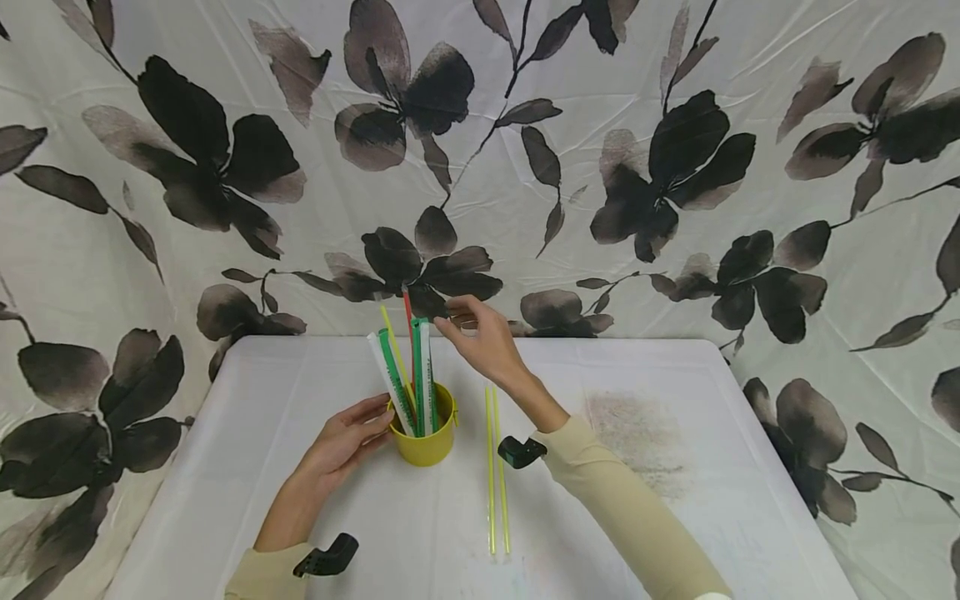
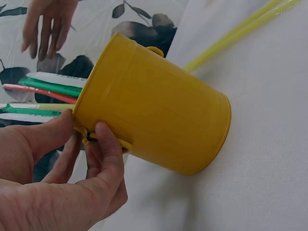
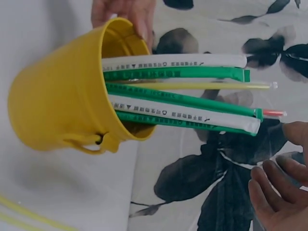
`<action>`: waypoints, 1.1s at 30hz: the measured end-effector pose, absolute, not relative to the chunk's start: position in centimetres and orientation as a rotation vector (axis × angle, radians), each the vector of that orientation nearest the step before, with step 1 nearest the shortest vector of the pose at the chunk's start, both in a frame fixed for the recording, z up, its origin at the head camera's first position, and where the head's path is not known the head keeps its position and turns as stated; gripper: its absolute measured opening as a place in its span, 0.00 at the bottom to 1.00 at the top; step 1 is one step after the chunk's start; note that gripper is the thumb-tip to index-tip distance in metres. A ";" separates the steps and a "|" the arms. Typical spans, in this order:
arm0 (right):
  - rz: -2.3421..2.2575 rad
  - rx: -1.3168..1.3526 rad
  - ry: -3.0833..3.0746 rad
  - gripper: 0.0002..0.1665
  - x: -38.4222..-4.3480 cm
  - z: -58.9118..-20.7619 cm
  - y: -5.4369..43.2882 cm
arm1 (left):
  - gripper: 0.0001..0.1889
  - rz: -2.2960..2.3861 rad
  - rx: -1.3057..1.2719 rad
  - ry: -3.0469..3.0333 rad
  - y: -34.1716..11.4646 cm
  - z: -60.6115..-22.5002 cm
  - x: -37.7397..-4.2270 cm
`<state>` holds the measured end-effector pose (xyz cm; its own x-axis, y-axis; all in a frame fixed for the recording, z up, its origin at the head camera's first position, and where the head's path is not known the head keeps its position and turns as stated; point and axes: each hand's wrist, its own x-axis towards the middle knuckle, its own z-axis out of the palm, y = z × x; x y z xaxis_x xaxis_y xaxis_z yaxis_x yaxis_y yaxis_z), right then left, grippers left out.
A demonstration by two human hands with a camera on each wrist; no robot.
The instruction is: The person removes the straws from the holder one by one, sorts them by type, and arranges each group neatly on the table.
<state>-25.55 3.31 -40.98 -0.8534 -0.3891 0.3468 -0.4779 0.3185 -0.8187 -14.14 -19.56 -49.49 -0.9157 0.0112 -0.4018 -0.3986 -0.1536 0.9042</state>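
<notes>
A small yellow bucket (image 1: 425,452) stands upright on the table, several straws rising out of its mouth. Among them are green and white paper-wrapped straws (image 3: 187,113), a yellow straw (image 3: 202,85) and a red straw (image 1: 408,304). At the bucket's left side my left hand (image 1: 348,437) pinches the rim by the handle lug (image 2: 122,144), thumb at the rim and a finger on the lug. My right hand (image 1: 483,342) hovers beside the straws' upper ends, holding nothing, its fingers (image 3: 269,187) loosely bent and apart from the straws.
Two yellow straws (image 1: 491,475) lie side by side on the white table (image 1: 585,517), right of the bucket. Behind the table's far edge hangs a floral cloth (image 1: 540,208). A brownish smudge (image 1: 633,437) marks the tabletop at right.
</notes>
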 end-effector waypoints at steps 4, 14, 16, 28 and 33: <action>1.611 0.839 -2.471 0.24 -25.8 -40.8 2.6 | 0.31 2.152 -0.432 1.841 -19.6 -49.5 -14.1; 1.615 0.887 -2.485 0.24 -26.1 -40.5 0.1 | 0.31 2.147 -0.433 1.846 -19.6 -49.3 -14.1; 1.611 0.892 -2.493 0.22 -26.1 -40.5 -0.4 | 0.31 2.149 -0.432 1.844 -19.6 -49.3 -14.0; 1.484 0.852 -2.595 0.12 -25.9 -40.5 -1.7 | 0.30 2.158 -0.442 1.839 -19.4 -49.2 -13.9; 1.507 0.881 -2.552 0.10 -25.9 -40.4 -1.8 | 0.30 2.164 -0.445 1.833 -19.4 -49.3 -13.9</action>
